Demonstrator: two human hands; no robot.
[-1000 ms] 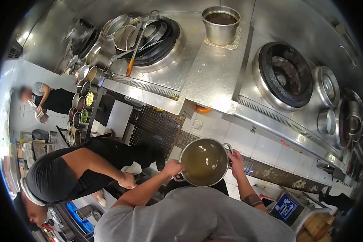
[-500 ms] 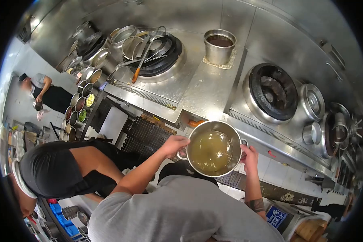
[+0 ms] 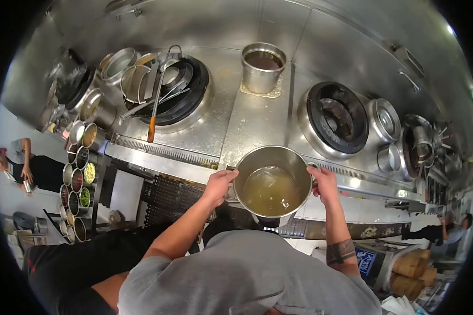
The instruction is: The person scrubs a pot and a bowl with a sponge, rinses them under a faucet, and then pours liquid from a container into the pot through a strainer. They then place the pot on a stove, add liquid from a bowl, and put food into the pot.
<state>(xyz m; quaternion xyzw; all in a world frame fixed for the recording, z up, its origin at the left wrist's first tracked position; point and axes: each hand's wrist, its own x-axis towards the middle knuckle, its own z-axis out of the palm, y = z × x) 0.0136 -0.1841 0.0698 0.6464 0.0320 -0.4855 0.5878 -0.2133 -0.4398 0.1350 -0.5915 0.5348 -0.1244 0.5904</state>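
Observation:
A steel stockpot [image 3: 272,154] with yellowish liquid [image 3: 272,190] in it is held up in front of my body, just before the stove's front edge. My left hand [image 3: 219,186] is closed on its left side handle, thumb on top by the rim. On the other side, my right hand [image 3: 324,183] grips the right handle in the same way. The liquid's surface shows bright ripples. Beyond the pot, on the steel ledge, stands a steel pot of dark liquid [image 3: 263,67].
A bare wok burner [image 3: 337,118] lies ahead right. Ahead left, another burner carries a wok, strainers and a ladle [image 3: 153,129]. Containers of ingredients [image 3: 76,180] line the left. A co-worker [image 3: 73,268] is close at my left; other people stand farther off on both sides.
My hands have lifted the stockpot slightly toward the stove, and it now overlaps the counter's front edge. The view has turned, and the co-worker at left sits lower in it.

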